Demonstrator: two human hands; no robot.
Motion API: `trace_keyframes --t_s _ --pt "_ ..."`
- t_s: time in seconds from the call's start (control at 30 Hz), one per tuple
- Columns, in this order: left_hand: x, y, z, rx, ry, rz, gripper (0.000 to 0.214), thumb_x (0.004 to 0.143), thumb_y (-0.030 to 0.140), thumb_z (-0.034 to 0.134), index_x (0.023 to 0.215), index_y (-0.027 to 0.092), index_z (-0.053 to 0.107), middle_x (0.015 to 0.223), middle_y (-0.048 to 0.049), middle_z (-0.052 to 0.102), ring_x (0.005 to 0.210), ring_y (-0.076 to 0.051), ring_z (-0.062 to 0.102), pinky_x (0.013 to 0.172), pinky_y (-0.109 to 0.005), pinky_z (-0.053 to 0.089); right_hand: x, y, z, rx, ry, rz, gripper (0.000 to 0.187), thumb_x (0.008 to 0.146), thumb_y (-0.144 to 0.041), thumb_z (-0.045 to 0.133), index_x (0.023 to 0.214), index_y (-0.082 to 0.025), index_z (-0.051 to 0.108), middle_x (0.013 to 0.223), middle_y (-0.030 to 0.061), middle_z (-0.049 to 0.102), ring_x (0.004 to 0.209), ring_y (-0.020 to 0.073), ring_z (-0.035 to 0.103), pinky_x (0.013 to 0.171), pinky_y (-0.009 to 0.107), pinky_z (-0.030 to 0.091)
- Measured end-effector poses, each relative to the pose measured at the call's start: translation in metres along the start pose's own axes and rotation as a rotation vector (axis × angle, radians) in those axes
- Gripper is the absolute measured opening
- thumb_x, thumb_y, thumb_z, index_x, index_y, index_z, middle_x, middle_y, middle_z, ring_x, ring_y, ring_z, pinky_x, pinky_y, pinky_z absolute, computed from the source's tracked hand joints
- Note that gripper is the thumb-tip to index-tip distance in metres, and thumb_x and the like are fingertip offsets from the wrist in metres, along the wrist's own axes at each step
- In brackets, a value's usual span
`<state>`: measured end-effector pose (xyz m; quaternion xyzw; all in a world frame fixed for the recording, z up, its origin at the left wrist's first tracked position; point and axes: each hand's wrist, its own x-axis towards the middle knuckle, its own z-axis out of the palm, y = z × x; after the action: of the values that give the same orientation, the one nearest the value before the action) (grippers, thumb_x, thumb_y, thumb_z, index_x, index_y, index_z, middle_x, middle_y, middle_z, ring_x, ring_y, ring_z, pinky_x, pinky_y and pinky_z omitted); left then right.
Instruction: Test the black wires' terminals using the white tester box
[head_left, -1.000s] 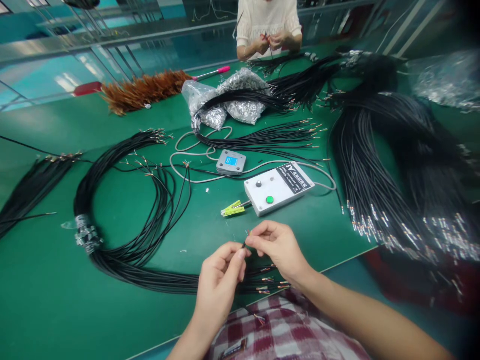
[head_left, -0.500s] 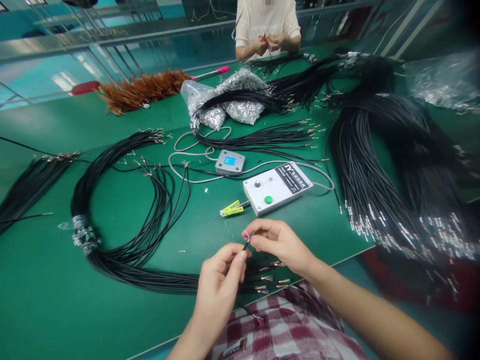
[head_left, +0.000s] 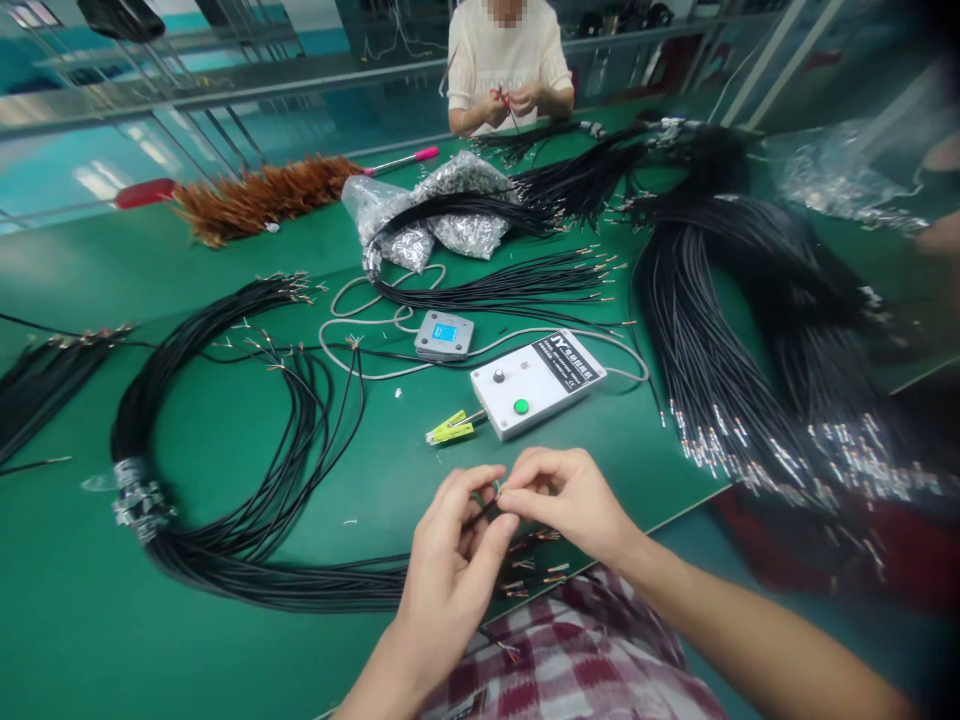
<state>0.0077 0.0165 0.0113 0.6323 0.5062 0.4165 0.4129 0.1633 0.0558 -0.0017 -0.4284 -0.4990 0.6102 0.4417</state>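
A black cable (head_left: 491, 506) runs through my left hand (head_left: 454, 555), which is curled loosely around it near its stripped end. Thumb and forefinger of my right hand (head_left: 568, 500) pinch the thin wires (head_left: 496, 487) at that end; the fingertips partly hide them. Just beyond the hands lies a white control box (head_left: 536, 390) with a green button and a knob. A yellow clip (head_left: 451, 428) sticks out from its left side. Under and beside my left hand passes a bundle of black cables (head_left: 285, 580), its bared coloured ends by the table edge.
Behind the box are a grey unit with a blue screen (head_left: 444, 335) and bags of silvery parts (head_left: 469, 200). More cable bundles (head_left: 697, 330) hang over the right edge. A brown duster (head_left: 262, 200) lies at the back. Across the table sits a co-worker (head_left: 510, 65) holding something red.
My left hand's fingers have risen and spread toward the wire end. My right hand stays close, its pinch now lower on the wires. The whole view has shifted slightly.
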Motion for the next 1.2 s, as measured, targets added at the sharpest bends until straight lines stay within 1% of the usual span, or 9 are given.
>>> trace_keyframes --t_s 0.1,0.2,0.3,0.43,0.6,0.83,0.93,1.07,1.2 --pt "0.007 0.008 0.008 -0.164 0.041 -0.037 0.017 0.085 0.021 0.065 0.102 0.022 0.069 0.096 -0.0041 0.062 0.090 -0.017 0.064 0.074 -0.024 0.054 -0.005 -0.002 0.001 -0.114 0.076 -0.119 0.008 0.070 -0.018 0.075 0.063 -0.017 0.071 0.063 -0.0012 0.063 0.055 0.0087 0.051 0.052 0.021 0.039" --pt "0.010 0.007 0.015 -0.345 0.167 -0.117 0.003 0.083 0.021 0.068 0.085 0.019 0.070 0.088 -0.0009 0.057 0.067 -0.009 0.060 0.058 -0.018 0.050 -0.007 -0.001 0.003 -0.192 0.109 -0.166 0.010 0.074 -0.017 0.073 0.064 -0.017 0.069 0.062 -0.0018 0.062 0.056 0.0090 0.051 0.052 0.022 0.038" --pt "0.008 0.000 0.021 -0.506 0.263 -0.216 0.008 0.083 0.024 0.068 0.083 0.017 0.065 0.087 0.0006 0.056 0.048 -0.004 0.053 0.042 -0.017 0.043 -0.006 0.002 0.007 -0.227 0.115 -0.150 0.013 0.077 -0.019 0.072 0.065 -0.017 0.069 0.061 -0.0022 0.060 0.057 0.0096 0.052 0.053 0.022 0.039" --pt "0.001 -0.011 0.023 -0.413 0.350 -0.262 0.012 0.087 0.028 0.062 0.083 0.017 0.058 0.083 0.0005 0.058 0.047 -0.006 0.054 0.042 -0.019 0.043 -0.003 0.008 0.013 -0.250 0.091 -0.108 0.015 0.080 -0.021 0.070 0.066 -0.018 0.068 0.065 -0.0014 0.060 0.060 0.0111 0.055 0.056 0.023 0.042" --pt "-0.004 -0.020 0.012 0.046 0.269 -0.172 0.012 0.089 0.024 0.056 0.081 0.018 0.059 0.067 0.0020 0.057 0.049 -0.008 0.048 0.044 -0.019 0.036 0.000 0.012 0.006 -0.339 0.002 -0.124 0.012 0.085 -0.021 0.065 0.074 -0.018 0.069 0.072 -0.0001 0.063 0.062 0.0119 0.058 0.057 0.024 0.044" --pt "0.013 -0.015 -0.016 -0.199 0.147 -0.368 0.022 0.086 0.037 0.058 0.078 0.017 0.054 0.060 0.0045 0.051 0.043 -0.006 0.036 0.040 -0.017 0.026 0.005 -0.002 -0.011 -0.735 -0.010 -0.407 0.012 0.092 -0.027 0.061 0.096 -0.019 0.069 0.095 0.0038 0.071 0.074 0.0142 0.064 0.074 0.029 0.043" --pt "0.015 -0.013 -0.022 -0.196 0.103 -0.379 0.024 0.085 0.039 0.057 0.078 0.017 0.053 0.058 0.0056 0.048 0.042 -0.006 0.034 0.040 -0.017 0.024 0.015 -0.008 -0.002 -0.952 -0.162 -0.578 0.019 0.093 -0.034 0.060 0.100 -0.018 0.068 0.094 0.0031 0.072 0.068 0.0127 0.062 0.069 0.029 0.038" --pt "0.011 -0.015 -0.035 0.063 0.036 -0.218 0.018 0.088 0.031 0.054 0.076 0.018 0.057 0.061 0.0027 0.053 0.051 -0.010 0.045 0.050 -0.021 0.035 0.030 -0.004 0.012 -1.138 -0.335 -0.812 0.029 0.100 -0.028 0.048 0.081 -0.019 0.068 0.071 -0.0006 0.068 0.065 0.0132 0.060 0.062 0.030 0.029" --pt "0.007 -0.024 -0.057 0.254 0.026 -0.110 0.020 0.089 0.027 0.052 0.073 0.019 0.059 0.065 0.0004 0.058 0.060 -0.013 0.052 0.059 -0.023 0.041 0.037 0.001 0.011 -1.194 -0.310 -0.891 0.030 0.100 -0.026 0.046 0.080 -0.019 0.068 0.065 -0.0011 0.066 0.061 0.0133 0.056 0.061 0.031 0.026"
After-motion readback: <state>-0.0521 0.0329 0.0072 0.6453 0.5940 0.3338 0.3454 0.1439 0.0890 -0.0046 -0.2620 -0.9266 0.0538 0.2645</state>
